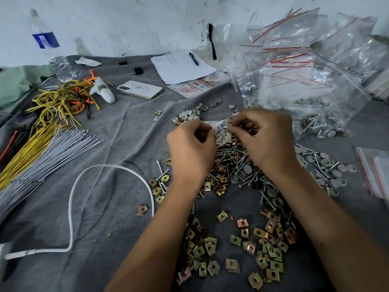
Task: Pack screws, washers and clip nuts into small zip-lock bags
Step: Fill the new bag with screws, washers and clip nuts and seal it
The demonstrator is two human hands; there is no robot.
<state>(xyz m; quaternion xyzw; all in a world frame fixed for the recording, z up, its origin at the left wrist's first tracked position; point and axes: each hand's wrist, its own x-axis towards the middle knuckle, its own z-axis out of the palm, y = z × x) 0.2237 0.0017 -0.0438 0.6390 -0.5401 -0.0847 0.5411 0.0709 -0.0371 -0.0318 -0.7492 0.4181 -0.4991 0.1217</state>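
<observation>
A small clear zip-lock bag [221, 128] with screws and clip nuts inside hangs between my two hands above the grey cloth. My left hand [190, 147] pinches its left top edge. My right hand [263, 135] pinches its right top edge. Below them lies a heap of long screws [229, 159]. Brass clip nuts [235, 241] are scattered toward me. Grey round washers [330, 169] lie to the right, and more washers [192, 115] sit behind the bag.
A pile of packed and empty zip-lock bags [305, 66] fills the back right; flat bags [374, 171] lie at the right edge. Left: cable ties [42, 150], yellow wires [61, 100], a white cable [73, 197], a phone [140, 89], a water bottle [49, 45]. Paper with a pen [181, 66] sits behind.
</observation>
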